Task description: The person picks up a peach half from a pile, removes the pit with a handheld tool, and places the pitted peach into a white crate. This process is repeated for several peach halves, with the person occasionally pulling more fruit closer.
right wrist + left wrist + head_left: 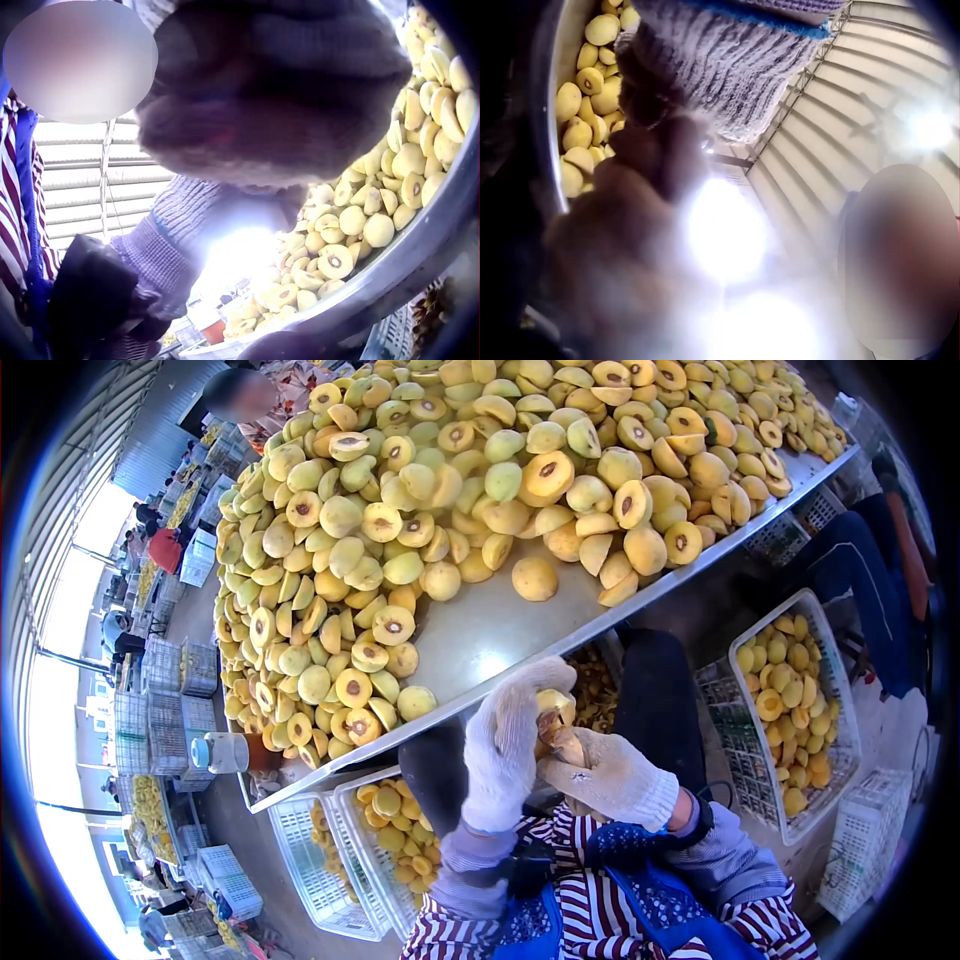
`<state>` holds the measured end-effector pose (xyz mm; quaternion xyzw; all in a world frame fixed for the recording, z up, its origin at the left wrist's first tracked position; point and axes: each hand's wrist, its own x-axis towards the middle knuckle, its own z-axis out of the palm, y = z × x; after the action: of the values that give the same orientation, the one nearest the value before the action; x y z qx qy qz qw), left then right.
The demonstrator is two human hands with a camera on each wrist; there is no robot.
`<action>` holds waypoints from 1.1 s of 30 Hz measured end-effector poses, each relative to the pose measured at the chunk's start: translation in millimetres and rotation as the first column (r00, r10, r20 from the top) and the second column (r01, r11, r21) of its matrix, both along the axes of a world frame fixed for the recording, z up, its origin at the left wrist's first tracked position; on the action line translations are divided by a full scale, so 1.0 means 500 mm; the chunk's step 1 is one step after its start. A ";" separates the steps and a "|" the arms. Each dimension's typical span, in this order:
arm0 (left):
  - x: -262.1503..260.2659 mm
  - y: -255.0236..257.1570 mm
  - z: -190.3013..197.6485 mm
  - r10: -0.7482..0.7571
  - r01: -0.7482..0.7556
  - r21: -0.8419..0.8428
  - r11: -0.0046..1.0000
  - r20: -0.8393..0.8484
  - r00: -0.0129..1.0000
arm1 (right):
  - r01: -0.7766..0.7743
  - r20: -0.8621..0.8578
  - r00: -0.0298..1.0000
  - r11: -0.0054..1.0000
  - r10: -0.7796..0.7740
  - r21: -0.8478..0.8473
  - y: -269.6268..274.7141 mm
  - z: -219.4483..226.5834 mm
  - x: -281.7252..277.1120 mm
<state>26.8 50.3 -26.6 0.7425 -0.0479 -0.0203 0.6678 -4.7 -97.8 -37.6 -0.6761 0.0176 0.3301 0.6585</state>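
Both hands wear whitish knitted gloves and meet over the lap, just in front of the table edge. My left hand (503, 745) grips a yellow peach piece (556, 708), fingers curled over its far side. Opposite it, my right hand (615, 778) pinches a short brownish tool (566, 746) whose end meets the fruit; I cannot tell its exact kind. Halved yellow peaches, many with brown pits showing, form a large heap (400, 530) on the metal table (480, 630). In the right wrist view the right glove (277, 97) is dark and covers the work.
A crate of peach halves (840, 730) stands at the right, with a white crate (870, 840) beside it. Two more white crates (300, 840) sit at lower left. Brown pits (597, 685) lie below the table edge. A lidded jug (222, 752) stands at the table's left corner.
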 end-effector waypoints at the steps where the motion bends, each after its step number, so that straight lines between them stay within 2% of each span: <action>1: 0.012 0.011 0.009 -0.055 0.058 0.049 0.997 -0.067 0.996 | -0.019 -0.089 0.996 1.000 0.021 0.022 -0.003 0.016 0.005; 2: 0.018 0.015 0.014 -0.103 0.116 0.094 0.989 -0.135 0.986 | -0.039 -0.176 0.983 0.998 0.046 0.045 -0.006 0.026 0.010; 3: 0.013 0.010 0.019 -0.068 0.081 0.190 0.978 -0.078 0.995 | -0.038 -0.200 0.978 0.996 0.055 0.086 -0.008 0.030 0.012; 6: 0.009 -0.008 0.030 -0.036 -0.097 0.403 0.910 0.310 0.950 | -0.051 -0.270 0.957 0.977 0.107 0.206 -0.017 0.033 0.011; 8: 0.032 0.012 0.053 -0.175 0.185 0.304 0.935 -0.059 0.983 | -0.093 -0.303 0.937 0.959 0.175 0.267 -0.030 0.034 0.011; 9: 0.037 0.020 0.060 -0.251 0.303 0.215 0.928 -0.238 0.938 | -0.097 -0.327 0.927 0.958 0.186 0.269 -0.030 0.023 0.006; 12: 0.032 0.017 0.059 -0.270 0.218 0.493 0.842 0.035 0.962 | -0.074 -0.358 0.907 0.919 0.223 0.386 -0.039 0.014 0.009; 13: 0.023 0.008 0.058 -0.168 0.183 0.167 0.969 -0.103 0.980 | -0.057 -0.355 0.908 0.906 0.222 0.420 -0.045 0.017 0.008; 14: 0.008 -0.002 0.056 -0.125 0.129 0.030 0.991 -0.108 0.986 | -0.059 -0.370 0.903 0.916 0.218 0.396 -0.046 0.027 0.008; 16: -0.022 -0.019 0.049 -0.050 0.016 -0.242 0.970 -0.135 0.990 | -0.058 -0.398 0.895 0.937 0.202 0.346 -0.044 0.044 0.009; 17: -0.027 -0.020 0.031 -0.008 -0.009 -0.215 0.977 -0.075 0.997 | -0.055 -0.375 0.908 0.943 0.184 0.329 -0.040 0.043 0.006; 19: -0.024 -0.012 0.025 -0.009 -0.005 0.113 0.994 0.121 0.993 | -0.052 -0.329 0.932 0.952 0.154 0.301 -0.028 0.032 -0.003; 20: -0.022 -0.006 0.024 -0.033 -0.028 0.277 0.961 0.213 0.977 | -0.049 -0.354 0.918 0.938 0.179 0.344 -0.027 0.026 -0.007; 21: -0.015 -0.001 0.018 -0.071 -0.035 0.323 0.946 0.311 0.948 | -0.044 -0.375 0.905 0.921 0.200 0.387 -0.030 0.020 -0.008; 23: -0.008 0.006 0.028 -0.111 0.114 0.083 0.990 -0.033 0.993 | -0.044 -0.368 0.900 0.889 0.234 0.455 -0.035 0.003 -0.012; 24: -0.008 0.008 0.034 -0.160 0.152 -0.056 0.987 -0.200 0.967 | -0.056 -0.345 0.905 0.875 0.248 0.482 -0.034 -0.009 -0.017; 25: -0.008 0.008 0.045 -0.164 0.170 0.020 0.985 -0.175 0.971 | -0.068 -0.319 0.911 0.859 0.261 0.507 -0.033 -0.022 -0.022; 26: -0.008 0.010 0.040 -0.188 0.187 0.057 0.981 0.013 0.982 | -0.056 -0.304 0.912 0.818 0.275 0.573 -0.034 -0.038 -0.029; 28: -0.010 0.015 0.016 -0.232 0.194 0.136 0.971 0.380 0.895 | -0.020 -0.290 0.916 0.754 0.276 0.656 -0.031 -0.058 -0.044; 29: -0.016 0.010 0.012 -0.222 0.245 -0.089 0.965 0.214 0.951 | 0.004 -0.292 0.919 0.735 0.264 0.678 -0.027 -0.061 -0.049; 30: -0.020 0.001 0.018 -0.208 0.210 -0.324 0.922 0.043 0.977 | 0.047 -0.313 0.924 0.746 0.220 0.664 -0.017 -0.054 -0.052; 31: -0.025 -0.004 0.036 -0.270 0.129 -0.549 0.826 -0.184 0.945 | -0.005 -0.308 0.912 0.757 0.272 0.653 -0.011 -0.040 -0.049; 32: -0.029 -0.007 0.051 -0.370 -0.016 -0.719 0.695 -0.376 0.850 | -0.059 -0.303 0.896 0.765 0.324 0.641 -0.005 -0.025 -0.047; 33: -0.030 -0.009 0.040 -0.338 -0.108 -0.722 0.684 -0.444 0.829 | -0.212 -0.273 0.841 0.749 0.467 0.628 -0.009 0.012 -0.029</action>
<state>11.9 45.5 -6.8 0.3767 0.0911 -0.2542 0.8861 -19.2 -102.1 -31.6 -0.3506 -0.0703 0.5719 0.7383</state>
